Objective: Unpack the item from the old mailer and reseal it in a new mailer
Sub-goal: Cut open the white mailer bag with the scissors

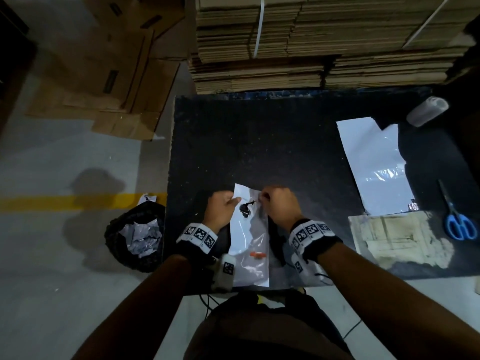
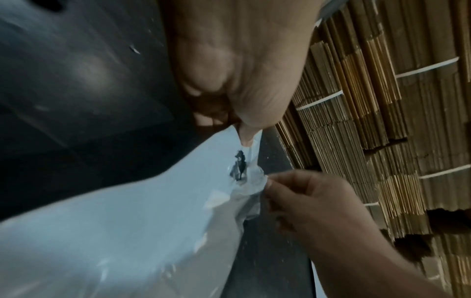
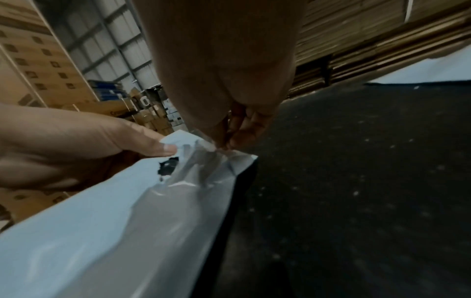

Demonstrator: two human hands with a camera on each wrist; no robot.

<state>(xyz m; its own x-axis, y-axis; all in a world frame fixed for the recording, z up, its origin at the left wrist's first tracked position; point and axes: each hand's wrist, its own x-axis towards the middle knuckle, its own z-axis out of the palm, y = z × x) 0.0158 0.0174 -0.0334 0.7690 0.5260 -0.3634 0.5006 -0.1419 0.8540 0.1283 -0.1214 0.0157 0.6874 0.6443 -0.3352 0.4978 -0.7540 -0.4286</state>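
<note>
Both hands' fingers [image 1: 233, 201] pinching torn white mailer [image 1: 249, 245], orange item [image 1: 257, 254] inside

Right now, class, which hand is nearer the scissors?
Right. The right hand pinches the mailer mid-table; the scissors lie off to its right. The left hand holds the mailer's far side.

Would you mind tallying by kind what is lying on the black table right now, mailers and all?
White mailers: 2 (the torn mailer pinched by the left hand and right hand, and the flat mailer at the right)
Blue-handled scissors: 1
Clear plastic container: 1
Worn cardboard piece: 1
Total: 5
</note>
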